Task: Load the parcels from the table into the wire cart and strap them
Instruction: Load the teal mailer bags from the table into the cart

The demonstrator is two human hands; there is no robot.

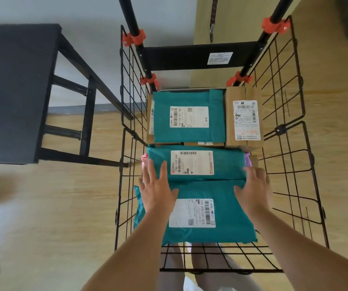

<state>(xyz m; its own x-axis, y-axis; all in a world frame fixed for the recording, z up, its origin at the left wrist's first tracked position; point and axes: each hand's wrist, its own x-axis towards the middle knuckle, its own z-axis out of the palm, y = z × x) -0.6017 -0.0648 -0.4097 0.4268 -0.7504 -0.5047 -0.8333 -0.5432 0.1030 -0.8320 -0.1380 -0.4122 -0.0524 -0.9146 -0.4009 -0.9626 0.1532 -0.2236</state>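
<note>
Left hand [157, 190], palm down with fingers straight and spread, lies flat on the near teal mailer [231, 217]; its fingertips reach onto the middle teal mailer [227, 164]. It grips nothing. Right hand [255, 190], slightly blurred, is likewise released, fingers extended over the right end of the seam between these two mailers.

Both mailers are soft, creased plastic bags, each with a white rectangular barcode label. They lie across the near half of the wire cart [221, 270], the near one against its front edge. A pink scrap [144, 158] shows at the left end of the middle mailer and a purple one [247, 160] at its right end.

A third teal mailer [189, 97] lies flat at the cart's far left, on top of a brown carton [149, 122] of which only an edge shows. A cardboard box [244, 93] with a white label and red handwriting fills the far right corner.

The cart's walls are an open grid of thin black wire. Orange clamps [136, 37] fix the rear wall to two black poles [131, 17], with a black fabric panel [189, 56] stretched between them.

A matte black table [15, 87] stands to the cart's left on a pale wood-grain floor [63, 206].
</note>
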